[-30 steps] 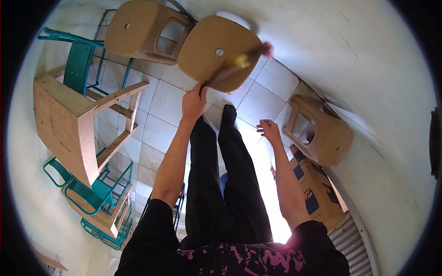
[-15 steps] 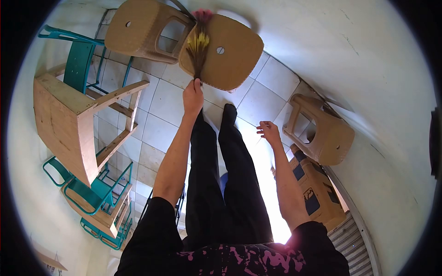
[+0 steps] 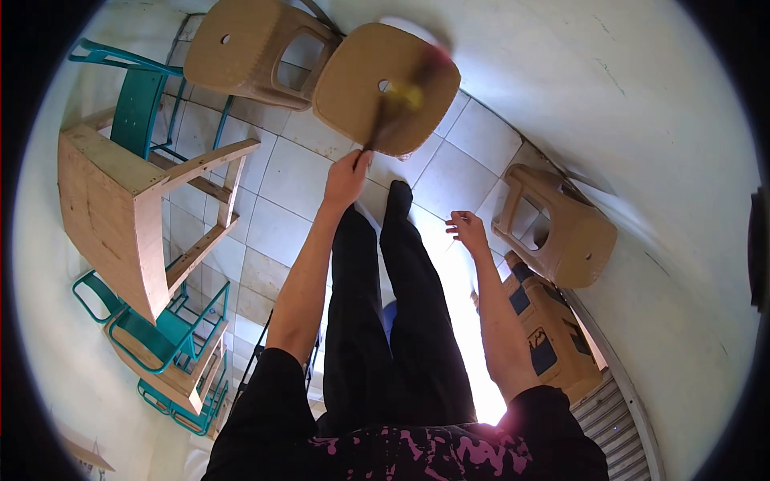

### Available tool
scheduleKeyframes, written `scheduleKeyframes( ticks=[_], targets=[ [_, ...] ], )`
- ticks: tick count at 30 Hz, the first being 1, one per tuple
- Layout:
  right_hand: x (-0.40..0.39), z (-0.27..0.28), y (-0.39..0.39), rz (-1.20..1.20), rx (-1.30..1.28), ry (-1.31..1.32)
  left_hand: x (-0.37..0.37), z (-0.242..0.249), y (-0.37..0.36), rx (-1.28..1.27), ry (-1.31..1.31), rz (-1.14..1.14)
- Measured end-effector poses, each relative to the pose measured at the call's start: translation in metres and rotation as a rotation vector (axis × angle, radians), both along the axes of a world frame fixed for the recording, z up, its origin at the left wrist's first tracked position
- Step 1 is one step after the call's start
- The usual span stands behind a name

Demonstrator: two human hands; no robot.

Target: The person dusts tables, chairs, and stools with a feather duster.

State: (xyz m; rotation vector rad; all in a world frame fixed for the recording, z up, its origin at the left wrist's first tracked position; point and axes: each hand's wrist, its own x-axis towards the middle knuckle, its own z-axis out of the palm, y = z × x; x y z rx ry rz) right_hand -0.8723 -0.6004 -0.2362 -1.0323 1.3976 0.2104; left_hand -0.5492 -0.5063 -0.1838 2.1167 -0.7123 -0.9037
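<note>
My left hand (image 3: 346,180) is closed around the handle of a feather duster (image 3: 391,114) with brown, yellow and pink tufts. Motion blurs the duster, which lies across the seat of a tan plastic stool (image 3: 349,68) in front of me. The pink tip overlaps the stool's far right edge. Out to the right, my right hand (image 3: 469,230) hangs over the tiled floor with its fingers loosely bent and apart, holding nothing. Another tan stool (image 3: 589,244) is the thing closest to it.
A third tan stool (image 3: 233,48) stands left of the dusted one, by the wall. Along the left are a wooden table (image 3: 112,208) and several green metal chairs (image 3: 138,112). Cardboard boxes (image 3: 553,329) sit at lower right beside a shutter (image 3: 618,433). White tiles (image 3: 281,188) cover the floor.
The feather duster has swept from the stool's left edge rightward across its seat. My left hand has shifted slightly right and toward me. My right hand has stayed nearly still.
</note>
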Motion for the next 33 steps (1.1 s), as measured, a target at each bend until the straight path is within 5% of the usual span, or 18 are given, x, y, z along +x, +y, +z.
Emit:
scheduleKeyframes(
  ticks=[4,7,12,14,17,18,21,25,27,30,33],
  targets=[
    [-0.002,-0.001,0.001,0.009,0.022,-0.007,0.003,0.003,0.013,0.151,-0.216,-0.094],
    [-0.002,0.000,0.002,0.015,0.017,0.001,-0.005,-0.021,0.026,0.076,-0.070,0.306],
    [-0.005,-0.002,0.005,0.027,0.008,-0.008,-0.015,-0.011,0.043,-0.010,-0.074,0.048],
    [-0.004,0.000,0.005,0.029,0.000,-0.013,-0.009,-0.012,0.056,0.135,-0.092,-0.126],
    [-0.004,0.003,0.006,-0.010,0.000,-0.005,-0.005,-0.018,0.067,0.070,-0.096,0.134],
    [-0.005,0.001,0.006,-0.013,0.001,-0.002,-0.004,-0.018,0.071,0.130,0.079,0.257],
    [-0.005,0.002,0.008,-0.006,0.002,0.002,-0.015,-0.022,0.087,0.079,0.209,0.247],
    [-0.005,0.001,0.009,-0.001,-0.001,0.009,-0.019,-0.012,0.110,0.156,-0.113,-0.177],
    [-0.007,0.000,0.009,-0.002,-0.002,0.004,-0.021,-0.013,0.118,0.217,-0.126,-0.151],
    [-0.009,-0.001,0.009,0.000,0.004,0.002,-0.029,-0.018,0.126,0.185,0.061,0.294],
    [-0.006,-0.001,0.009,0.006,0.005,0.009,-0.039,-0.025,0.135,0.126,-0.037,0.088]
  ],
)
